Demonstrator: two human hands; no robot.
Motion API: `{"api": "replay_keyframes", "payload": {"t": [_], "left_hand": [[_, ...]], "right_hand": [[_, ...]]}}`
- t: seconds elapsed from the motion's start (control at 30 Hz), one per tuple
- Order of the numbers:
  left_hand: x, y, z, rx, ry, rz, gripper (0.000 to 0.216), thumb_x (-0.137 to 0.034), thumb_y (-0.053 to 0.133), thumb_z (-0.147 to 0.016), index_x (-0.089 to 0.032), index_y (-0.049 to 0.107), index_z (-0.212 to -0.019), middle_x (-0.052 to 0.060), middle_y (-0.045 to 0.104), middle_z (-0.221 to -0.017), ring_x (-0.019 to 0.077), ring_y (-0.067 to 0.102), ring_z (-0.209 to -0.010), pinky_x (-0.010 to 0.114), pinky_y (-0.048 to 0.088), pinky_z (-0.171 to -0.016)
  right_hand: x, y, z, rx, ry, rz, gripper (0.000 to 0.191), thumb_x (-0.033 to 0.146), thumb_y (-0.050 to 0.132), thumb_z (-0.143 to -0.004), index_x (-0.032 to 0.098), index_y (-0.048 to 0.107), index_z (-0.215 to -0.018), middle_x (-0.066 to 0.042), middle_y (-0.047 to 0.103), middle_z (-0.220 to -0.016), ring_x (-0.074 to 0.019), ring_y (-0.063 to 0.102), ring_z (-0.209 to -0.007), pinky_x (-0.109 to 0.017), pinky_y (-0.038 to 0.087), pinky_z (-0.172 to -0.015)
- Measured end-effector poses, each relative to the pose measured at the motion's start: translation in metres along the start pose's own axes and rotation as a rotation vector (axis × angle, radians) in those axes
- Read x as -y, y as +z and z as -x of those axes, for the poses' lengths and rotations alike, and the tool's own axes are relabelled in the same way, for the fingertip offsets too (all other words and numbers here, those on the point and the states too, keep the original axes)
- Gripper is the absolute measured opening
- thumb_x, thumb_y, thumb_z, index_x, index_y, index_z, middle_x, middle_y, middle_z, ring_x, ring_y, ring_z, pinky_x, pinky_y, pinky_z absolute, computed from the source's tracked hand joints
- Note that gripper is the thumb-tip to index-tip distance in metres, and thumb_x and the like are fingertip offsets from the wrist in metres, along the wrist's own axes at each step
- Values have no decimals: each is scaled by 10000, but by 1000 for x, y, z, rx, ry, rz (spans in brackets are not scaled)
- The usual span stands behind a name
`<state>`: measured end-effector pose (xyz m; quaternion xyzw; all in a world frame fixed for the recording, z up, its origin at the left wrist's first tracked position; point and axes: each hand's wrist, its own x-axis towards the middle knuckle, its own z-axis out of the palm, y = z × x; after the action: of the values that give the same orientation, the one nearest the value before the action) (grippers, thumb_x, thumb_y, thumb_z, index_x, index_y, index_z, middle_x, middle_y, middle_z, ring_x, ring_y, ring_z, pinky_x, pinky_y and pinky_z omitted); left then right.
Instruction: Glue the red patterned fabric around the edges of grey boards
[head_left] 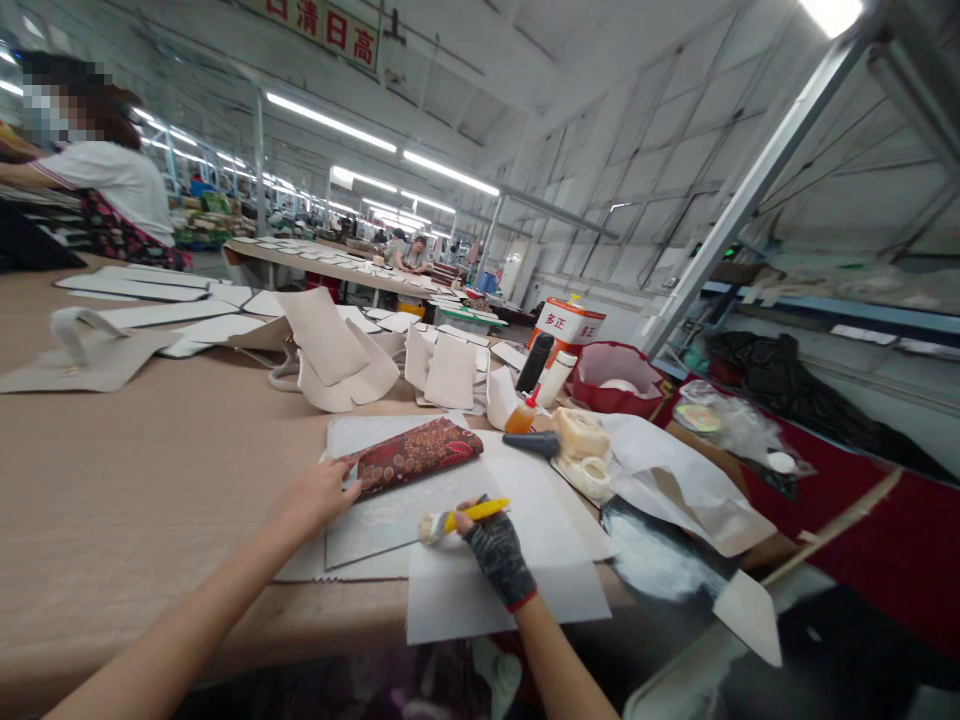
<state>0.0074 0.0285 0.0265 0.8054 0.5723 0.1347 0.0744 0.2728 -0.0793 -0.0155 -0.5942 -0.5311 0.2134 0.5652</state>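
Observation:
A folded piece of dark red patterned cloth (420, 455) lies on a grey sheet (375, 530). My left hand (324, 492) is bare and has its fingers closed at the cloth's left end. In my right hand (496, 555), which wears a dark fingerless glove, I grip a brush (480, 513) by its yellow handle. Its pale bristles point left, over the edge of the grey sheet. Below the right hand, a white sheet of paper (442, 600) overhangs the table's front edge.
Pale cut panels (330, 350) stand and lie across the brown table (150, 480). To the right are a glue bottle (521, 412), a dark-handled tool (531, 443), a yellowish block (581, 432) and a red basin (615, 378). A co-worker (124, 190) stands at far left.

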Motion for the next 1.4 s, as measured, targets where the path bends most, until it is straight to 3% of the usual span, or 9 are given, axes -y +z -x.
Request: {"api": "replay_keyframes", "payload": {"t": [0.17,0.23,0.37,0.5,0.77,0.97,1.07,1.2,1.4], "left_hand": [[16,1,13,-188,-3,-52,400,-315,414,-839,-128,527,-1174,155,604,-1120,284,570,-1013,386,440,-852],[19,6,21,-319,65,-34,382,-277,403,-847,-141,529,-1182,160,581,-1173,297,552,-1052,417,415,-897],[13,32,37,-273,298,141,362,-309,332,-891,-183,589,-1113,115,652,-1082,250,589,-994,393,419,-921],[9,51,47,-161,268,279,378,-293,316,-877,-193,587,-1122,89,669,-1042,210,602,-963,334,445,-898],[13,45,52,-88,127,515,396,-331,276,-884,-199,534,-1155,41,658,-892,164,609,-827,285,467,-808],[14,45,50,-124,-19,904,454,-449,284,-872,-154,488,-1149,69,655,-911,168,635,-776,305,515,-757],[14,42,51,-131,-46,989,458,-461,298,-857,-137,494,-1115,66,663,-845,175,639,-771,304,525,-741],[14,42,52,-138,-11,871,444,-445,285,-866,-144,526,-1087,54,673,-804,174,636,-768,290,508,-753],[13,43,54,-94,21,621,429,-391,251,-893,-182,517,-1156,35,679,-859,169,633,-829,277,467,-805]], "right_hand": [[-25,-83,-34,-283,94,325,453,650,526,-668,197,546,-662,-114,648,-703,-246,631,-696,-406,509,-726],[-22,-96,-38,-384,54,492,455,632,539,-671,178,568,-674,-150,656,-752,-275,633,-765,-445,478,-800],[11,-28,-8,-152,-7,227,362,528,559,-742,168,596,-771,-107,676,-799,-210,647,-734,-354,506,-765],[34,46,20,166,-39,-43,311,485,589,-745,181,599,-812,-67,684,-788,-182,649,-699,-303,524,-703],[36,-18,-26,-50,-103,534,262,451,618,-699,199,608,-631,-59,654,-616,-190,614,-616,-298,483,-647],[79,77,21,289,-174,118,269,431,568,-767,177,655,-780,-55,696,-736,-174,647,-666,-276,506,-675],[85,108,33,366,-214,153,242,408,574,-768,183,662,-780,-49,701,-732,-175,652,-676,-275,500,-685],[87,101,23,314,-259,414,268,422,581,-761,183,647,-658,-59,673,-630,-183,632,-607,-278,484,-633],[89,90,19,316,-243,431,239,392,576,-768,181,655,-690,-49,675,-636,-168,625,-597,-257,474,-609]]}}
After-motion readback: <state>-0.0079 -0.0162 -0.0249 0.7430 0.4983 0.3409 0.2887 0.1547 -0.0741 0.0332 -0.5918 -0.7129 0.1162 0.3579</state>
